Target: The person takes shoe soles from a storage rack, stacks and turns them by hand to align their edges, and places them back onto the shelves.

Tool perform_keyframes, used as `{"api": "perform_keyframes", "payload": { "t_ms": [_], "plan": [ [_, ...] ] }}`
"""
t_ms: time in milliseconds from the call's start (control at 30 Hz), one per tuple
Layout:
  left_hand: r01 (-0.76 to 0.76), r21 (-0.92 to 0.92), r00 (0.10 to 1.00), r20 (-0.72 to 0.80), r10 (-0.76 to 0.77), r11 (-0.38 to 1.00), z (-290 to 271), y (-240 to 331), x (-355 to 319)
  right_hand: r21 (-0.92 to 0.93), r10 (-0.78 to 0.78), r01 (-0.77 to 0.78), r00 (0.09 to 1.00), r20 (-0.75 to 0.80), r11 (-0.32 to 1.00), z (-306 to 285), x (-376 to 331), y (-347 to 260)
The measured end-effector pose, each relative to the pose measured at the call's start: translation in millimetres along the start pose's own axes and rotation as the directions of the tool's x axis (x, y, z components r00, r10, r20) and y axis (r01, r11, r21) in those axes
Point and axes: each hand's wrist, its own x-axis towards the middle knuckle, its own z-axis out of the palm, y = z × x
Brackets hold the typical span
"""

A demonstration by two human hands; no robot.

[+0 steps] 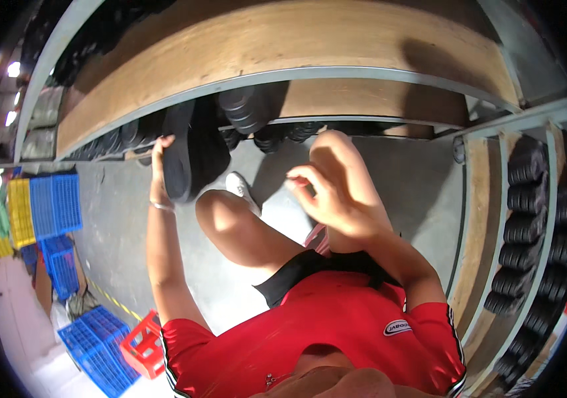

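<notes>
While left hand (159, 156) grips a black tyre (184, 156) at the lower shelf (310, 99) edge — half in — right hand (326, 189) hangs empty, fingers loosely curled; more tyres (250, 109) already stacked inside.

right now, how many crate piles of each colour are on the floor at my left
blue crate piles: 3
yellow crate piles: 2
red crate: 1
total: 6, as far as the curved edge of the picture lets me separate them
</notes>
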Motion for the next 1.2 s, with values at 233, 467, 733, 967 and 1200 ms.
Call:
{"api": "perform_keyframes", "payload": {
  "t_ms": [233, 467, 733, 967, 1200],
  "plan": [
    [0.014, -0.112, 0.996, -0.081, -0.023, 0.994, -15, -92, -183, 0.328, 0.214, -0.497, 0.755, 0.62, 0.804, 78, -12, -49],
    [-0.169, 0.144, 0.979, -0.089, 0.183, 0.975, 14, -173, -251, 0.333, 0.443, -0.913, 0.406, 0.799, 0.236, 36, -57, -39],
    [0.017, -0.647, 0.987, -0.113, -0.118, 0.762, 17, -207, -227, 0.306, 0.625, -0.948, 0.191, 0.757, -0.082, 18, -89, -58],
    [0.279, -0.749, 0.959, 0.244, -0.142, 0.601, 2, -250, -229, 0.339, 0.374, -0.647, 0.708, 0.6, 0.683, -21, -95, -89],
    [0.019, -0.569, 0.995, 0.093, 0.041, 0.822, 37, -182, -245, 0.293, 0.36, -0.87, 0.441, 0.822, 0.397, -46, -78, -36]
  ]
}}
